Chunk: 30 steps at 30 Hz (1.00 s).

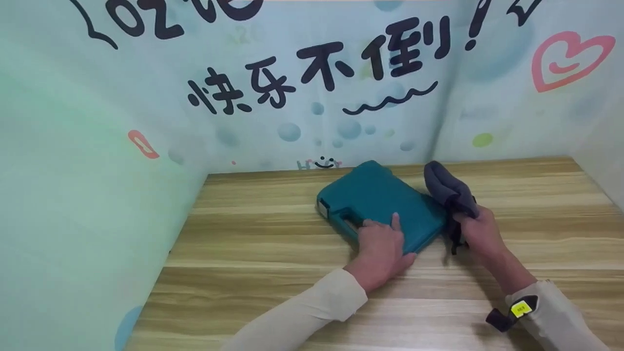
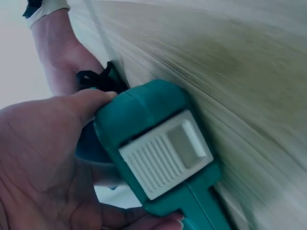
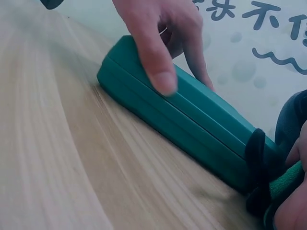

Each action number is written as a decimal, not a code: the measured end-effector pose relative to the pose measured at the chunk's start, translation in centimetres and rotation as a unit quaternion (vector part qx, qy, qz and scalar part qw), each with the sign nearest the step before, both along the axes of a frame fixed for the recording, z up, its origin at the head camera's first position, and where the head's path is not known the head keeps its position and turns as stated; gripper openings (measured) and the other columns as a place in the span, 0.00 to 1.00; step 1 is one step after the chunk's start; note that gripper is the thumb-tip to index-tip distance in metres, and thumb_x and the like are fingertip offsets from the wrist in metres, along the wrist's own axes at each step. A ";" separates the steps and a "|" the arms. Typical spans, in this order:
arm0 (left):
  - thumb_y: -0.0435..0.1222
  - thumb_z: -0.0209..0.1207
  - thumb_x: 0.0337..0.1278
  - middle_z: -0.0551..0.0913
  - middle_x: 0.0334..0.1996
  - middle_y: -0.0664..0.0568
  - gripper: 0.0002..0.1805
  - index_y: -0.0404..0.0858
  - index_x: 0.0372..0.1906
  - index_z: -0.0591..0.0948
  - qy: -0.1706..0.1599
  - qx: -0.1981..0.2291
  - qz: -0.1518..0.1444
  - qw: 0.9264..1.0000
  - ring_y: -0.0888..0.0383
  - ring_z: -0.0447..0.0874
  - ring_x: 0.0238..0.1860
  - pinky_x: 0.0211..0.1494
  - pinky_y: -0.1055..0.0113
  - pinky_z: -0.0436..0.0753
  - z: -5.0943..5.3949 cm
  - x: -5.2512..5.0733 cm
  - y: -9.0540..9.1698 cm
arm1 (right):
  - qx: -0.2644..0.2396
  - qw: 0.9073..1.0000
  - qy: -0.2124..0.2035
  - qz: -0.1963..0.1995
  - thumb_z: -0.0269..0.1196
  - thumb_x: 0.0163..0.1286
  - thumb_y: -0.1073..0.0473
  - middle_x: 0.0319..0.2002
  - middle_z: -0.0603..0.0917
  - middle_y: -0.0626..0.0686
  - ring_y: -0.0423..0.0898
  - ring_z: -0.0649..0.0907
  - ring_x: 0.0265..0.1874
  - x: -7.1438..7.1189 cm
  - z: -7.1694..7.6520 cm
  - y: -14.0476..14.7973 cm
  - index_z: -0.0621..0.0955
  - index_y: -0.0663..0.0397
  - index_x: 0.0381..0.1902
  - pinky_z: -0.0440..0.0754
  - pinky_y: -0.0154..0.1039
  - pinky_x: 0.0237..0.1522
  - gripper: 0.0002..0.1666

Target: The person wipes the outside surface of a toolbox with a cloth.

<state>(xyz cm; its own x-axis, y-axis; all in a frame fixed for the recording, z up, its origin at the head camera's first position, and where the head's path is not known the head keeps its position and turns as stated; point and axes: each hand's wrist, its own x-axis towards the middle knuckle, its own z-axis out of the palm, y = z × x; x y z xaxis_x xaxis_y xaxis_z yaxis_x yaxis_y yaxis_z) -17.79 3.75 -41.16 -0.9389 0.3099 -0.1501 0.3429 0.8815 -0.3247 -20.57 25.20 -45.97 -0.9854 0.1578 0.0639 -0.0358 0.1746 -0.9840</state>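
A teal hard case (image 1: 385, 195) lies at an angle on the table, its handle and a pale latch (image 2: 165, 155) on the left side. My left hand (image 1: 380, 248) grips the case at its near edge, fingers over the top and thumb (image 3: 163, 81) on the side wall. At the right corner of the case, my right hand (image 1: 482, 234) holds a folded dark grey cloth item (image 1: 446, 183) with black straps. In the right wrist view, a black strap (image 3: 256, 158) lies against the case's end, and green material shows beside my right hand (image 3: 292, 201).
The wooden table (image 1: 234, 282) meets a pale printed backdrop (image 1: 273, 146) behind the case, with side panels at left and right. A black band with a yellow tag (image 1: 520, 308) is on my right sleeve.
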 end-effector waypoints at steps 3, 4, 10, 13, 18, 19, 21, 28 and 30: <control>0.76 0.41 0.61 0.85 0.53 0.49 0.52 0.48 0.81 0.59 0.015 0.008 0.017 1.000 0.51 0.82 0.50 0.37 0.61 0.82 -0.1 -0.3 0.8 | -0.007 1.000 -0.008 -0.009 0.54 0.70 0.72 0.38 0.77 0.57 0.46 0.76 0.36 -0.2 -0.1 0.0 0.75 0.76 0.48 0.77 0.35 0.37 0.12; 0.76 0.41 0.61 0.86 0.52 0.49 0.52 0.47 0.81 0.59 0.014 0.011 0.019 1.000 0.51 0.83 0.49 0.36 0.62 0.81 -0.1 -0.4 0.9 | -0.006 1.000 -0.010 -0.011 0.55 0.70 0.71 0.38 0.77 0.56 0.45 0.77 0.37 -0.2 -0.1 0.0 0.75 0.76 0.49 0.77 0.35 0.38 0.12; 0.77 0.44 0.58 0.78 0.65 0.47 0.57 0.44 0.82 0.54 -0.071 0.053 -0.036 0.995 0.50 0.76 0.63 0.55 0.59 0.80 0.9 -0.6 -1.4 | 0.019 1.000 -0.013 -0.016 0.55 0.70 0.70 0.40 0.79 0.56 0.44 0.77 0.39 -0.4 -0.2 -0.1 0.76 0.77 0.50 0.76 0.33 0.41 0.14; 0.74 0.51 0.57 0.71 0.71 0.48 0.57 0.45 0.83 0.52 -0.118 0.098 -0.071 0.986 0.48 0.68 0.69 0.65 0.53 0.73 1.4 -0.6 -3.1 | 0.022 1.000 -0.015 -0.015 0.54 0.70 0.70 0.41 0.78 0.58 0.46 0.76 0.40 -0.6 -0.2 -0.1 0.75 0.78 0.52 0.75 0.33 0.42 0.16; 0.74 0.50 0.58 0.73 0.69 0.49 0.56 0.43 0.82 0.55 -0.091 0.106 -0.100 0.985 0.49 0.70 0.68 0.64 0.54 0.74 0.6 -0.3 -3.3 | 0.019 1.000 -0.021 0.001 0.52 0.73 0.69 0.48 0.74 0.62 0.51 0.73 0.46 -1.1 -0.2 -0.5 0.73 0.78 0.58 0.72 0.34 0.48 0.20; 0.75 0.48 0.58 0.75 0.68 0.49 0.57 0.42 0.82 0.56 -0.076 0.099 -0.104 0.987 0.50 0.72 0.66 0.62 0.56 0.76 0.4 -0.2 -3.0 | 0.019 1.000 -0.018 0.004 0.52 0.73 0.69 0.48 0.74 0.63 0.51 0.72 0.46 -1.2 -0.2 -0.6 0.73 0.78 0.59 0.71 0.34 0.48 0.20; 0.76 0.45 0.58 0.78 0.65 0.49 0.57 0.41 0.81 0.58 -0.050 0.084 -0.107 0.989 0.51 0.75 0.63 0.58 0.58 0.79 0.0 0.1 -2.3 | 0.032 0.999 -0.008 0.003 0.52 0.71 0.70 0.47 0.74 0.63 0.52 0.72 0.45 -1.6 -0.3 -0.7 0.75 0.78 0.56 0.70 0.34 0.48 0.19; 0.76 0.43 0.60 0.82 0.59 0.49 0.56 0.37 0.77 0.65 -0.010 0.079 -0.101 0.992 0.53 0.80 0.57 0.56 0.61 0.80 -0.5 0.0 -0.1 | 0.048 0.998 0.018 0.021 0.51 0.70 0.73 0.39 0.73 0.62 0.53 0.73 0.39 -2.6 -0.4 -1.1 0.75 0.77 0.47 0.70 0.37 0.42 0.12; 0.75 0.44 0.61 0.84 0.56 0.49 0.55 0.36 0.77 0.66 -0.001 0.077 -0.105 0.991 0.53 0.81 0.55 0.56 0.61 0.80 -0.6 -0.1 0.2 | 0.056 0.998 0.021 0.027 0.51 0.70 0.73 0.38 0.73 0.62 0.53 0.74 0.37 -2.5 -0.5 -1.3 0.75 0.77 0.47 0.71 0.37 0.40 0.11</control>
<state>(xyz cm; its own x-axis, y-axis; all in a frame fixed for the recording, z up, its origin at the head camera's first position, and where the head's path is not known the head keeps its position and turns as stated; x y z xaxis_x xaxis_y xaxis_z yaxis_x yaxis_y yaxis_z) -17.93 3.91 -41.75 -0.8510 0.5178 -0.0876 0.5245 0.8299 -0.1902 -23.11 23.94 -46.49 -0.9883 0.0939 0.1198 -0.0893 0.2801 -0.9558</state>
